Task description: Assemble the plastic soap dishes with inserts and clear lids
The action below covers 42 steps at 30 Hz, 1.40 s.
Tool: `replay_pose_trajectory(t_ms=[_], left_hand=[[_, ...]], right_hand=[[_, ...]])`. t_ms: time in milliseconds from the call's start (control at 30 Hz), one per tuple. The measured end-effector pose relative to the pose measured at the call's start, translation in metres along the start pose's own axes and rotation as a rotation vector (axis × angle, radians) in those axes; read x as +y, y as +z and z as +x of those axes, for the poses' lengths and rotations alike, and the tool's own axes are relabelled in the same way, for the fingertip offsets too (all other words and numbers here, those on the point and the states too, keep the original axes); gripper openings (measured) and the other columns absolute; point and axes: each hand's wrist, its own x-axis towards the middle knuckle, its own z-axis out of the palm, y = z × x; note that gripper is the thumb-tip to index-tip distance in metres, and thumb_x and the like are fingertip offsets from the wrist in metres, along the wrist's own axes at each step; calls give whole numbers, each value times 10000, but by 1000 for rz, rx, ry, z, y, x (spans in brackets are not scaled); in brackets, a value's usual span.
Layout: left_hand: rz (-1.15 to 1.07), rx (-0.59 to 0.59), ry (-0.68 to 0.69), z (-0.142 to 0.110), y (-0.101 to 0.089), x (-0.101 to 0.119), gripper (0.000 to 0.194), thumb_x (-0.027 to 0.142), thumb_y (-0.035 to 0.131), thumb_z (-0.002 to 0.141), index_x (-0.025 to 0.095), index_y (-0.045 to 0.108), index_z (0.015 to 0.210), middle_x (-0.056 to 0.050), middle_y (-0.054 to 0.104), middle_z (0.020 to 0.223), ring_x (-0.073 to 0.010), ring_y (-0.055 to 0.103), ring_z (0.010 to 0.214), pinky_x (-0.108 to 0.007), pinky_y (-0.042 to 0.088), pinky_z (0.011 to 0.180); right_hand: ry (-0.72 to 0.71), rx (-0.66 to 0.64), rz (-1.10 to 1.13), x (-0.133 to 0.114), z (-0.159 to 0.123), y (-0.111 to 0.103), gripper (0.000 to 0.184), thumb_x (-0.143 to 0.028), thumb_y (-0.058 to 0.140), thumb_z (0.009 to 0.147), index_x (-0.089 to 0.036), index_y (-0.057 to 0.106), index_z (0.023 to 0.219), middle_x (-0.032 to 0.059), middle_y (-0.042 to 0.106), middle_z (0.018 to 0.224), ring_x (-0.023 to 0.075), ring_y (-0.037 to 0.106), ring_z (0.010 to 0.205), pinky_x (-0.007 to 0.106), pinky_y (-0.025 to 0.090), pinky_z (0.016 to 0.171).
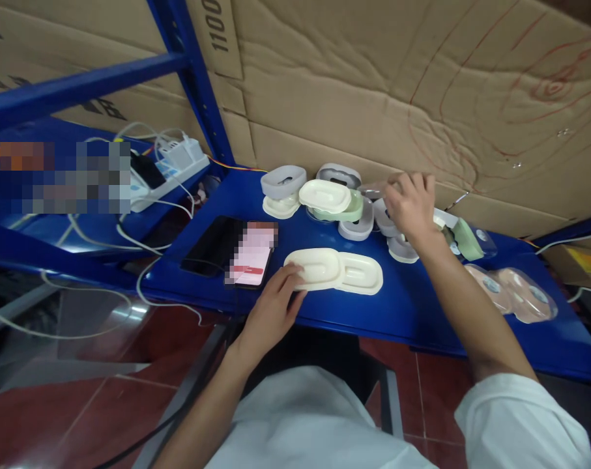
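Note:
My left hand (274, 307) grips the left edge of a cream oval dish (319, 268) with a raised rim and a sunken middle. This dish overlaps a second cream dish (362, 273) on its right, near the front of the blue table. Farther back, my right hand (411, 203) is closed with fingers bent down over a group of dishes. A thin, see-through piece (372, 189) shows beside its fingertips; I cannot tell whether it is held. Left of that hand are a cream dish (325, 195) on a green one (356, 207), and grey dishes (284, 181).
A lit phone (250, 254) and a dark tablet-like slab (212, 246) lie at left. Power strips with white cables (178, 163) sit beyond the blue frame post. Clear-packed pinkish pieces (524, 296) lie at right, near a green box (466, 240). Cardboard (324, 104) walls the back.

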Motion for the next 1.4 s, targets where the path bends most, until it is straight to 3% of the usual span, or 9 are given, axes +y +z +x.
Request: replay_pose_trajectory(t_ms=[167,300,400,567,700,900,1067,1233,1400], left_hand=[[-41,6,-26,-2,-2,-3,111,205,562,1062,251,612,1149,-82,638,1418,-251,591,1433,-470,498,1237],[-53,16,-2,-4,-3,-4,167,192,562,1057,250,613,1205,-80,655,1391,-242,602,1421,-467,489,1247],[-53,19,-7,-3,-2,-5,173,195,561,1059,250,615,1214,-81,656,1394,-244,598,1431,-471,488,1249],[-52,24,-20,-5,-1,-4,174,211,562,1066,253,616,1226,-83,660,1399,-257,580,1456,-482,481,1254],[-110,1,-13,-12,-6,3,182,238,568,1077,254,622,1250,-84,660,1409,-246,587,1448,-465,478,1256],[-180,-80,-34,-26,-18,15,213,254,575,1086,259,630,1291,-81,686,1391,-236,603,1432,-457,505,1227],[-186,-176,22,-35,-28,15,183,211,615,1060,266,656,1230,-68,682,1394,-232,637,1388,-433,529,1203],[-153,-132,2,-36,-27,10,414,142,688,986,269,591,1368,-138,441,1655,-289,588,1439,-482,544,1184],[-72,-112,41,-34,-21,6,564,152,625,1025,345,510,1543,-118,409,1692,-281,630,1373,-474,587,1129]], right_hand=[[47,-154,108,25,20,16,409,-356,519,1098,-231,659,1462,151,570,1529,357,487,1365,578,324,1122],[110,-173,227,29,-7,7,795,-593,696,975,-232,442,1636,230,382,1677,404,467,1410,589,363,1094],[111,-144,170,16,-40,-7,622,-587,650,998,-229,585,1501,200,567,1513,394,534,1324,587,371,1089],[-28,-290,30,6,-67,-11,308,-402,584,1049,-212,741,1234,145,739,1296,362,592,1249,644,258,1173],[23,-281,204,34,-54,-24,321,-413,577,1061,-204,764,1218,146,775,1260,334,658,1207,529,415,1087],[210,-163,464,62,-66,-88,383,-510,690,1006,-215,776,1234,108,802,1161,212,728,857,339,535,787],[136,-63,759,-2,-122,-110,238,-349,793,957,-280,759,1182,66,788,1173,245,746,1071,404,575,990],[-80,-123,1041,-97,-163,-87,333,-187,763,963,-266,693,1279,77,770,1185,261,696,1231,488,566,1119],[-121,-96,991,-135,-177,-62,332,-243,751,973,-241,665,1293,116,703,1260,301,612,1372,577,504,1212]])
